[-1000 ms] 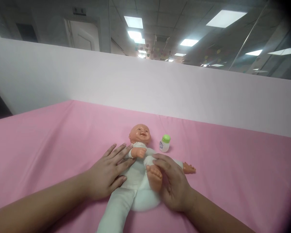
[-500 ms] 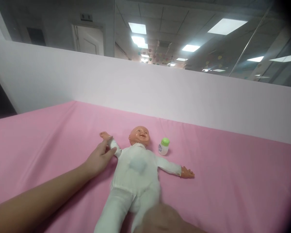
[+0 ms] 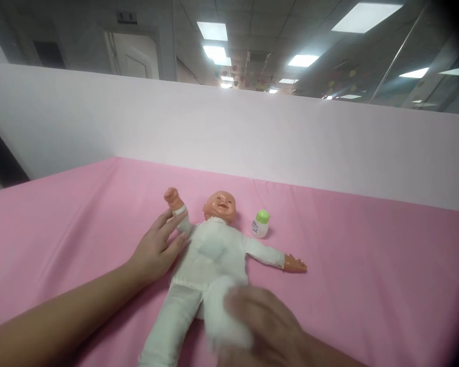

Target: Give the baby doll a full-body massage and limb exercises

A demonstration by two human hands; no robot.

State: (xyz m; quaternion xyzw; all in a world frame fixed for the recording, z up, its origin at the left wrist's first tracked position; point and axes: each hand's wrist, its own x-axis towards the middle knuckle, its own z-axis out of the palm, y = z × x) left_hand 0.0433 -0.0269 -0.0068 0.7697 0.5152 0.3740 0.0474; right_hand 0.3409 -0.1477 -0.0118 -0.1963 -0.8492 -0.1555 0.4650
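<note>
A baby doll (image 3: 214, 255) with a white cloth body lies on its back, head toward the wall. On the left of the view, my left hand (image 3: 158, 247) is closed round the doll's arm (image 3: 182, 224), thumb near its shoulder and fingers across the sleeve. Blurred by motion, my right hand (image 3: 263, 316) grips the doll's leg (image 3: 220, 306) on the right side, which looks bent and raised. The other leg (image 3: 172, 321) lies stretched toward me. To the right of the doll's head stands a small clear bottle (image 3: 260, 227) with a green cap.
Pink cloth (image 3: 352, 265) covers the surface under the doll, with some creases. A white low wall (image 3: 252, 132) borders it at the back, with glass panes (image 3: 290, 30) above. A white door (image 3: 135, 56) shows behind the glass.
My right hand has come further up into view, and the doll's leg has risen with it. Under my left hand the doll's arm now points more upward.
</note>
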